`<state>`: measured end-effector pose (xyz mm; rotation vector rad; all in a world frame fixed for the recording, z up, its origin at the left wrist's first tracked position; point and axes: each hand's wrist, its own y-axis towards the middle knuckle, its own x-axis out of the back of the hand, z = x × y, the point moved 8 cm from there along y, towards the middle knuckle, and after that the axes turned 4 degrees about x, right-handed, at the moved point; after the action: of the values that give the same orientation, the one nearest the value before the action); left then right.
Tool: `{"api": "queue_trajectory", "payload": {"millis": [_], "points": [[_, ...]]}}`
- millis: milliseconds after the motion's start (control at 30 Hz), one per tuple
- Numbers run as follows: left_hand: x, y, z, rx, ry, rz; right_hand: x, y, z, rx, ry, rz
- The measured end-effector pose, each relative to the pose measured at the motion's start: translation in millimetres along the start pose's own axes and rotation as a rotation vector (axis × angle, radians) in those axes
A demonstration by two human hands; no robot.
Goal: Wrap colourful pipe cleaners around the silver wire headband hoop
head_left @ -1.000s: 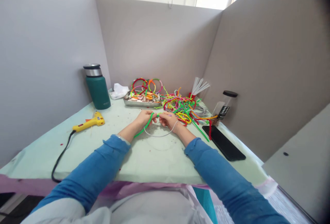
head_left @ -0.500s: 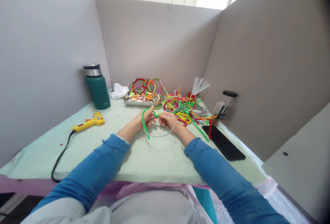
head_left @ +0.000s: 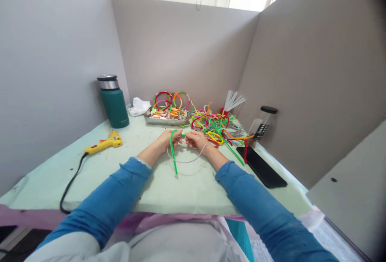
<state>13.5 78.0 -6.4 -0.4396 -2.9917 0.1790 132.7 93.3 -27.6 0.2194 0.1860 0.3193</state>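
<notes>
A thin pale grey hoop (head_left: 187, 162) hangs between my hands over the table, its lower curve toward me. At its far side my left hand (head_left: 169, 140) is closed, thumb and fingers pinching the hoop and a green pipe cleaner (head_left: 173, 154). A short green wrap shows on the hoop between my fingertips, and the pipe cleaner's free end hangs down toward the table. Close beside it, my right hand (head_left: 196, 140) grips the hoop, where bits of light green and purple show at the fingers. The fingertips partly hide the wrap.
A yellow glue gun (head_left: 104, 144) with a black cord lies left, near a green bottle (head_left: 113, 107). Behind my hands stands a metal tray (head_left: 165, 121) with scraps and colourful rings. Tangled pipe cleaners (head_left: 211, 123), a black phone (head_left: 262, 167) and a clear bottle (head_left: 264, 122) are right.
The green pipe cleaner's free end has swung from a wide loop to a straighter hang, lower and slightly right. My left thumb has come down; both hands stay in place.
</notes>
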Motion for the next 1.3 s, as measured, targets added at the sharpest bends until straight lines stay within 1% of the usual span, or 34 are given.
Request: {"api": "queue_trajectory", "payload": {"millis": [67,167,233,300,467,533,633,733,833,900,1000,1067,1167,1300], "points": [[-1.0,1,3,0.037,-0.052,0.025,-1,0,1,0.008,0.008,0.013],[-2.1,7,9,0.091,-0.187,0.082,-3,-1,2,0.017,0.017,0.023],[-1.5,11,15,0.151,-0.257,0.1,-2,-1,2,0.01,0.016,0.019],[-0.3,14,20,0.192,-0.278,0.102,-1,-1,1,0.006,0.015,0.017],[2.4,16,20,0.16,-0.232,0.083,-1,-1,0,0.016,0.008,0.03],[5.1,15,18,0.127,-0.199,0.039,-1,-1,0,0.009,0.002,0.02],[14.4,11,12,0.082,-0.174,-0.091,-1,-1,0,-0.004,-0.001,0.005],[24.5,8,10,0.083,-0.242,-0.21,-1,-1,1,-0.004,-0.002,-0.002],[29.8,8,7,0.048,-0.292,-0.257,0,-1,2,0.004,0.001,-0.007],[27.5,9,2,-0.018,-0.237,-0.224,0,-1,2,0.003,0.008,-0.006],[17.6,10,-6,-0.13,-0.061,-0.134,0,-1,2,-0.004,0.016,-0.008],[11.8,9,-8,-0.174,0.043,-0.096,0,-1,1,-0.006,0.021,-0.009],[7.4,7,-10,-0.194,0.131,-0.08,-1,-1,1,-0.003,0.022,-0.001],[5.9,5,-9,-0.161,0.195,-0.085,-1,-1,2,0.004,0.019,0.001]]}}
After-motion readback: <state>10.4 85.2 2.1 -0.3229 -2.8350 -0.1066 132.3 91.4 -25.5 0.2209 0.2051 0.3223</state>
